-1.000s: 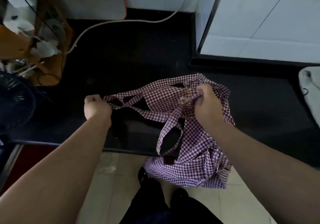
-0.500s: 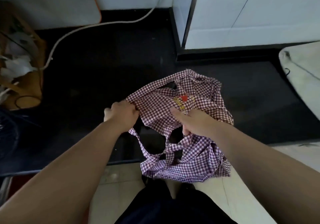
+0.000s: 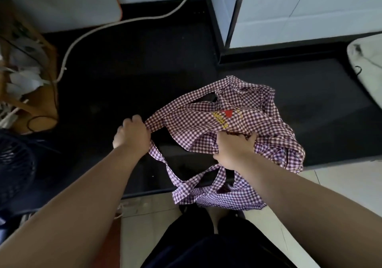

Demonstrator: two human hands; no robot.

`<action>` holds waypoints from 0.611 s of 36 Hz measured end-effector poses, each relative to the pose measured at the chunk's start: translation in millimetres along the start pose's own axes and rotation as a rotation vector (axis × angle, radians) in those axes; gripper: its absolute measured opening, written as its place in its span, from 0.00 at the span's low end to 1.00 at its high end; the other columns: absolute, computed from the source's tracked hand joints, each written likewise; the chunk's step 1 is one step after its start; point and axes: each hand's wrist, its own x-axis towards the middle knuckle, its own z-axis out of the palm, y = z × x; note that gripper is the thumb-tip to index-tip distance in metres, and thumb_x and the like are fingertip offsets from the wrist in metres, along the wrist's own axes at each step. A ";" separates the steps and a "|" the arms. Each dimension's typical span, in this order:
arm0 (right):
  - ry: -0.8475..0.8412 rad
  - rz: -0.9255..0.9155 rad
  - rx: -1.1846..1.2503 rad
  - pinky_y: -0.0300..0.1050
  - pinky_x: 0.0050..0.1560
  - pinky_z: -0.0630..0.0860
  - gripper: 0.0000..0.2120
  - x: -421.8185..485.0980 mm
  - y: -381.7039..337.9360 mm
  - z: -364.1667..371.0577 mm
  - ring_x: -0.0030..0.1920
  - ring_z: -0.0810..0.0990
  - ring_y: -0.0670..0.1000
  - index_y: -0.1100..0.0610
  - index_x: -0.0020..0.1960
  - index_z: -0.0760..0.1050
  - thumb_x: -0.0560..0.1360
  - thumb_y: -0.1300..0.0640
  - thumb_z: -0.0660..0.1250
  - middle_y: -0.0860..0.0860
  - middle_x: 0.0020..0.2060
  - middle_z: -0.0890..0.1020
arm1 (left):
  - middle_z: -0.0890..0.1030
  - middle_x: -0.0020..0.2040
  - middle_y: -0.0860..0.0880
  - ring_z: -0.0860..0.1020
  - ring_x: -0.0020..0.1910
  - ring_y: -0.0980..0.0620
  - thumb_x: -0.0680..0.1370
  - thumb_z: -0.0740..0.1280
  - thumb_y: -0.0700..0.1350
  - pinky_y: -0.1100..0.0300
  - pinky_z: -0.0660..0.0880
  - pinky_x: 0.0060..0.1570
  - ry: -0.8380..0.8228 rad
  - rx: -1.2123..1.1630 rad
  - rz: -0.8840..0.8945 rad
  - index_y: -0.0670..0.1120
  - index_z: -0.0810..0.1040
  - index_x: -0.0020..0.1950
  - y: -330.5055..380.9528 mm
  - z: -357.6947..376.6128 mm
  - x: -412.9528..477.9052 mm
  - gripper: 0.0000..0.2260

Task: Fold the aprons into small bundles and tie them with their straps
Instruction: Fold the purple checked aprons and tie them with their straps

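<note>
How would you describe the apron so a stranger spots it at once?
Start at the black counter. At its front edge, partly hanging off, is the apron, gripped by the left hand and right hand. It alone is purple-and-white checked with a red and yellow print; the cloth at far right is white.

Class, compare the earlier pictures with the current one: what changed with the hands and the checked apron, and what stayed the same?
The right hand let go of the apron near its printed logo and now grips bunched cloth below it; the logo has turned face up. The left hand, gripping a strap, moved in closer. Unchanged: the apron's lower part hangs over the edge of the black counter.
</note>
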 end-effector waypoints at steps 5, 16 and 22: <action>0.106 -0.005 0.312 0.49 0.54 0.67 0.08 0.3 8.3 -0.8 0.41 0.74 0.51 0.51 0.46 0.64 0.76 0.61 0.62 0.47 0.40 0.73 | 0.76 0.43 0.47 0.74 0.38 0.52 0.81 0.61 0.45 0.58 0.67 0.34 -0.177 -0.356 0.058 0.45 0.72 0.49 0.3 -0.7 4.9 0.05; 0.321 -0.137 1.422 0.33 0.33 0.73 0.09 -29.1 23.6 -41.2 0.34 0.76 0.44 0.54 0.54 0.73 0.75 0.60 0.69 0.49 0.38 0.77 | 0.81 0.43 0.44 0.80 0.39 0.50 0.79 0.59 0.31 0.56 0.78 0.42 -0.404 -1.555 -0.002 0.39 0.75 0.55 27.4 -31.7 -53.3 0.09; 0.311 -0.455 1.186 0.30 0.44 0.71 0.06 -78.0 43.0 -49.4 0.43 0.77 0.41 0.50 0.41 0.78 0.77 0.56 0.68 0.39 0.43 0.80 | 0.80 0.46 0.46 0.79 0.44 0.51 0.78 0.60 0.31 0.57 0.74 0.48 -0.432 -1.529 0.238 0.40 0.73 0.59 63.0 -48.3 -125.5 0.11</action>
